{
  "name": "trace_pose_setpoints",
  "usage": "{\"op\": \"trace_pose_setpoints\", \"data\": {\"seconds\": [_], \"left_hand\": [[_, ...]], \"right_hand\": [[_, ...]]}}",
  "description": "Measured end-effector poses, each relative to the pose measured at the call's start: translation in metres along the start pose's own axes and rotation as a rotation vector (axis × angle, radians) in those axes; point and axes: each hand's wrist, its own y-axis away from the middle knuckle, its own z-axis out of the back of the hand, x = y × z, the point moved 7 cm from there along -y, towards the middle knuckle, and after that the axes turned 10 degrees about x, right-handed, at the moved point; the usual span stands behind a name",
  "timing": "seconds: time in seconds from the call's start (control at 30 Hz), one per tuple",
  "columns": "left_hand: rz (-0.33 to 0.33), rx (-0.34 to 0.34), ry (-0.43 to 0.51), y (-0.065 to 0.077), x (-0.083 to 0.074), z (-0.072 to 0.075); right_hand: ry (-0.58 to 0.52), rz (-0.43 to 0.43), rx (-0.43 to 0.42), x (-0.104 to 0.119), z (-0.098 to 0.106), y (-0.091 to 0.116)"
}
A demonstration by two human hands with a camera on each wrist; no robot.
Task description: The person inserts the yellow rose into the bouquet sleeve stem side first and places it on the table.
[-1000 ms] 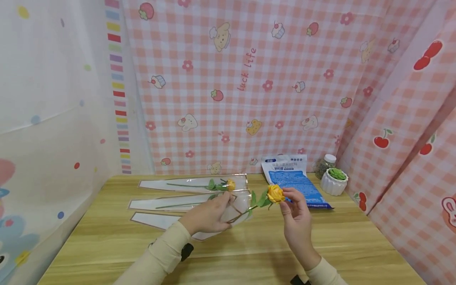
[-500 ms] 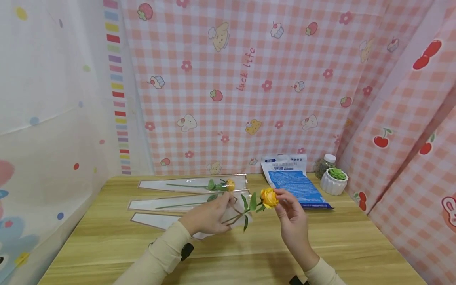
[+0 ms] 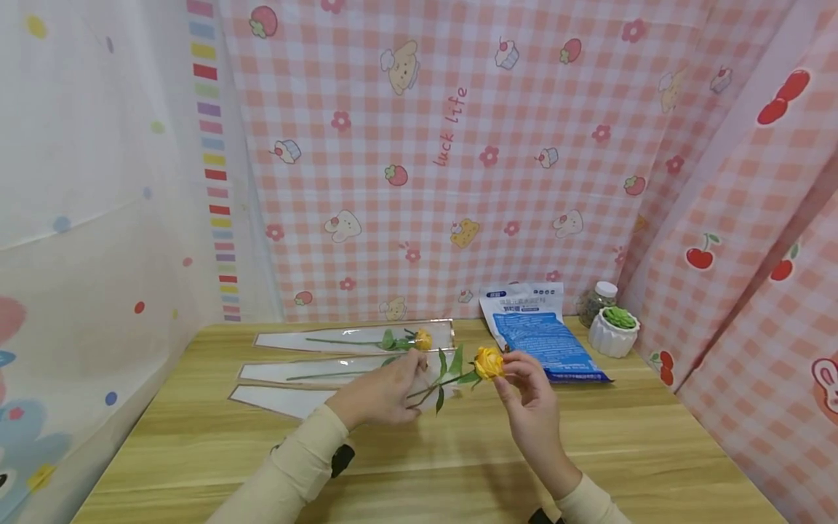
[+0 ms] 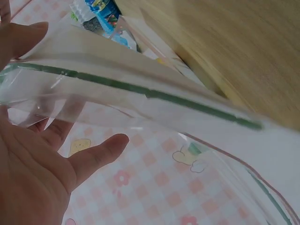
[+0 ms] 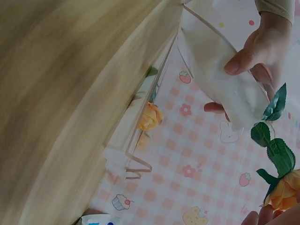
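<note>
My right hand (image 3: pixel 537 418) holds a yellow rose (image 3: pixel 489 362) by its bloom, fingertips and thumb at the petals. Its green stem (image 4: pixel 154 93) runs inside a clear-fronted, white-backed flower sleeve (image 5: pixel 211 56), while the leaves (image 5: pixel 281 157) stand outside, close to the sleeve's mouth. My left hand (image 3: pixel 382 389) grips this sleeve near its wide end, thumb on one side and fingers on the other. The narrow end of the sleeve points left over the table. The left hand hides part of the sleeve behind it in the head view.
Two more sleeves (image 3: pixel 281 340) lie behind, each with a flower; the farther shows a yellow rose (image 3: pixel 424 339). Back right are a blue-and-white bag (image 3: pixel 543 342), a lidded jar (image 3: pixel 599 300) and a succulent in a white pot (image 3: pixel 614 340). Checked cloth (image 3: pixel 393 204) hangs behind the table.
My right hand has moved left with the rose, and its stem has slid deeper into the sleeve. The sleeve's narrow end has shifted slightly left; my left hand stays nearly in place.
</note>
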Motion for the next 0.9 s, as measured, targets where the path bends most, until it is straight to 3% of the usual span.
{"op": "trace_pose_setpoints", "data": {"seconds": [0.13, 0.43, 0.9], "left_hand": [[0.008, 0.008, -0.008, 0.001, 0.002, 0.001], [0.013, 0.008, -0.011, 0.005, 0.003, 0.006], [0.006, 0.004, -0.025, 0.008, 0.003, 0.008]], "right_hand": [[-0.037, -0.028, -0.006, -0.004, -0.005, 0.003], [-0.074, 0.027, 0.045, -0.004, -0.016, 0.007], [-0.066, -0.067, 0.052, -0.009, -0.026, 0.009]]}}
